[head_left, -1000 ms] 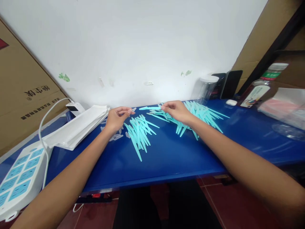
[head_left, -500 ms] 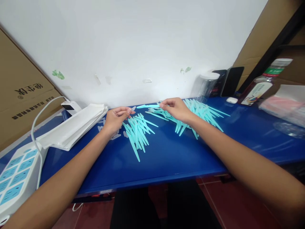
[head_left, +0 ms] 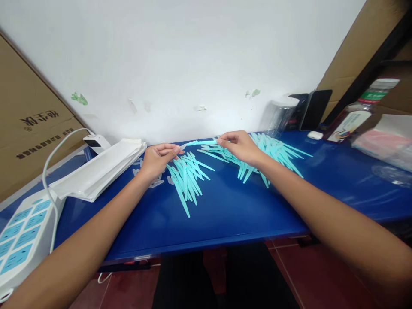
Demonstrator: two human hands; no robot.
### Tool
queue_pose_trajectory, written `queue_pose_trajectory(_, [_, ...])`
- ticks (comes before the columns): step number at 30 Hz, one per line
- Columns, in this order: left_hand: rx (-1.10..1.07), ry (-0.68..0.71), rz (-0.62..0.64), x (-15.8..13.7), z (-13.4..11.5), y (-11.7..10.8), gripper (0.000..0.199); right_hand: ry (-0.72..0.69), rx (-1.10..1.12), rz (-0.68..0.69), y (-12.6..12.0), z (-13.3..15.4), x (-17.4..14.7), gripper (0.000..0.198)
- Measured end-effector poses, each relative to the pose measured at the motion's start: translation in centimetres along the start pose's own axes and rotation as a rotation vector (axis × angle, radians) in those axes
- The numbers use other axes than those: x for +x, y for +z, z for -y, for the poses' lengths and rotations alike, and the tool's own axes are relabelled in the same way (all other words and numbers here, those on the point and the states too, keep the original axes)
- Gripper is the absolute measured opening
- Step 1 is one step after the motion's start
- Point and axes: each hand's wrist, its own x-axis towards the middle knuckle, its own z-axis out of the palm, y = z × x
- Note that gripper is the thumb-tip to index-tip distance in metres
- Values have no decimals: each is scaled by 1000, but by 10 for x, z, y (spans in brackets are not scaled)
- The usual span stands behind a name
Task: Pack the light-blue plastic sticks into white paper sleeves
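From my end, watching the head view, I had a turquoise stick [head_left: 206, 142] pinched in the right hand [head_left: 238, 147], thumb against fingers, its free end pointing left. The left hand [head_left: 157, 160] gripped a small clear piece [head_left: 183, 147] at its fingertips, right where the stick ended; the two met or nearly met, and I could not tell whether one sat inside the other. Both were held up near the wall [head_left: 180, 64], above the far edge of the blue counter [head_left: 225, 214]. The stick sloped slightly down to the left, so to my mind good work here meant matching the piece to that slope, pinching it lightly so it did not buckle, and using a gentle, straight push. A steadier wrist seemed worth more than force. A small pile [head_left: 189, 174] of sticks lay just below the join, a larger pile [head_left: 277, 150] beneath and beyond the right hand, and loose clear pieces [head_left: 157, 183] beside the left, so I judged low wrists likely to disturb them.
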Motion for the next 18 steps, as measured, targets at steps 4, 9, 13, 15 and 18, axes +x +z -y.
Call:
queue_pose_trajectory(4, [1,-26,-25,1,0,-1,49,1,-3,-3,-1,-1,0,39])
queue_pose_trajectory(9, [-7,-28,-24,2,0,-2,50,-1,-3,-6,-1,-3,1,41])
queue_pose_trajectory(13, [8,-3,4,1,1,-1,48,-10,15,5,1,-4,1,38])
queue_pose_trajectory(15, [26,16,27,-2,1,1,48,-19,22,26,5,-3,-1,36])
queue_pose_trajectory(18, [66,34,85,-6,-2,5,47,-64,21,80,14,0,-4,31])
